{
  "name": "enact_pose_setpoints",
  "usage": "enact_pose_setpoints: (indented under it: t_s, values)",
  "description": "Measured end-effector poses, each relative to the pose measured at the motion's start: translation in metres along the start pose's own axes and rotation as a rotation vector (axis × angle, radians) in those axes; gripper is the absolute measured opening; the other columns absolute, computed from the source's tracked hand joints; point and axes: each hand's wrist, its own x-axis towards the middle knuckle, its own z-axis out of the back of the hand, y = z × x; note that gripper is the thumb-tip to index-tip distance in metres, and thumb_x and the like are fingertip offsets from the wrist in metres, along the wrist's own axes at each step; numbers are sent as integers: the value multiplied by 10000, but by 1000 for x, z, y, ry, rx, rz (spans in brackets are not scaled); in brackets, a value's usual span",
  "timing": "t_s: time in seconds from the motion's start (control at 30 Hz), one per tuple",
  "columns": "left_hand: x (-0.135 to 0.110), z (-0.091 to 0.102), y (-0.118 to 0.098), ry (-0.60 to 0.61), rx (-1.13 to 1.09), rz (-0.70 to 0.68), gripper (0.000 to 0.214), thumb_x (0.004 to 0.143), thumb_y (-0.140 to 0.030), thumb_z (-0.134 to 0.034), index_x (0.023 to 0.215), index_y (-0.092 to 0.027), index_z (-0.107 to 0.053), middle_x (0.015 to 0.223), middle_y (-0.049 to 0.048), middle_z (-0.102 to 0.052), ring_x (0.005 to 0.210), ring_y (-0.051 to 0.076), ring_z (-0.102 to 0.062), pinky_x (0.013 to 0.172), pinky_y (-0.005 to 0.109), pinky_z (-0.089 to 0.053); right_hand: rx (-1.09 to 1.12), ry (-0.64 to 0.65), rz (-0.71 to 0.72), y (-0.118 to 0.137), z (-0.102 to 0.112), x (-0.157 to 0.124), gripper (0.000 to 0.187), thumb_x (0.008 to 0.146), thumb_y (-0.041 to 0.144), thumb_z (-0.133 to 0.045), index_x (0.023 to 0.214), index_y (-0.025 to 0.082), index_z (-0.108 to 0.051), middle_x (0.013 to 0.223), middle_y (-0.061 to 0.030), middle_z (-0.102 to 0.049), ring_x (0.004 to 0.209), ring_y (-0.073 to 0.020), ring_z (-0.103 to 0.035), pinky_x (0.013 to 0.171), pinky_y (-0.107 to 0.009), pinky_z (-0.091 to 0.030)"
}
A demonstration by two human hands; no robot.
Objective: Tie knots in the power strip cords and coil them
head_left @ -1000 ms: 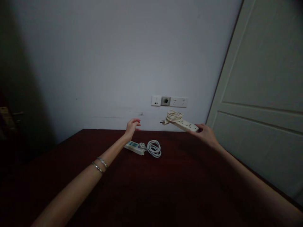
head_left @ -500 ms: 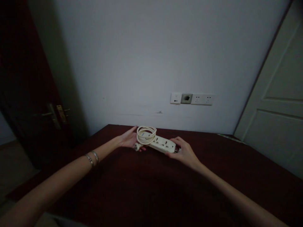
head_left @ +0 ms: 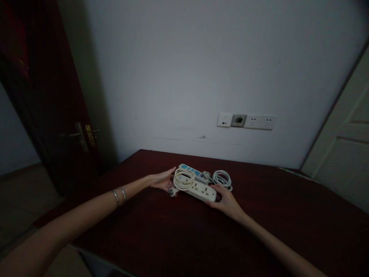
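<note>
A cream power strip [head_left: 198,191] is held between my two hands over the dark red tabletop. Its coiled cord [head_left: 184,180] lies over the left end, and the plug [head_left: 172,192] hangs beside my left fingers. My left hand [head_left: 163,181] is closed around that left end, its fingers partly hidden beneath. With thumb and fingers my right hand [head_left: 223,199] grips the right end. Just behind is a second power strip [head_left: 191,172] with blue sockets, partly covered by the first. Its grey-white cord coil [head_left: 221,179] rests to the right, behind my right hand.
The dark red table [head_left: 178,234] meets a white wall with a row of wall sockets [head_left: 259,122]. At left stands a dark door with a handle [head_left: 82,136]; a pale panelled door [head_left: 346,138] is at right. A thin flat strip [head_left: 296,174] lies near the table's back right edge.
The cream power strip has come lower and nearer with both hands still on it. The blue-socketed strip and its cord, previously hidden, now show behind. The view has shifted slightly left.
</note>
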Motion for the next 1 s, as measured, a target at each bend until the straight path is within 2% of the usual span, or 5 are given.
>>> enact_pose_setpoints:
  t_s: [0.2,0.33,0.53,0.8,1.0]
  values:
    - [22,1,8,-63,140,14,939,689,-816,-45,1146,-128,-491,743,110,-620,653,219,-596,674,380,-474,-22,65,-11,-19,3,2,622,671,485,-659,1149,97,-573,1069,-123,-550,965,-241,-536,864,-355,-427]
    - [24,-2,4,-107,255,87,983,677,-811,18,1091,-111,-533,749,128,-615,640,218,-593,645,377,-485,-35,93,0,-28,3,4,596,677,501,-650,1119,105,-591,1058,-118,-557,962,-242,-536,866,-348,-418]
    - [24,-4,-2,-95,335,117,968,693,-795,20,1182,-124,-477,808,150,-631,699,247,-619,635,383,-498,-12,119,5,-35,5,6,587,673,473,-659,1127,107,-588,1050,-113,-566,932,-231,-546,839,-336,-426]
    - [43,5,-2,-79,408,168,1018,678,-786,88,1060,-100,-560,769,155,-632,662,238,-628,644,374,-511,-27,128,2,-52,11,15,615,652,489,-670,1143,126,-591,1085,-107,-566,996,-239,-538,906,-346,-400]
    - [52,3,-11,-39,455,193,995,686,-790,62,994,-92,-576,805,177,-640,703,247,-637,670,370,-513,-1,133,-8,-66,20,21,615,645,483,-669,1149,139,-594,1122,-112,-576,1032,-256,-538,941,-376,-384]
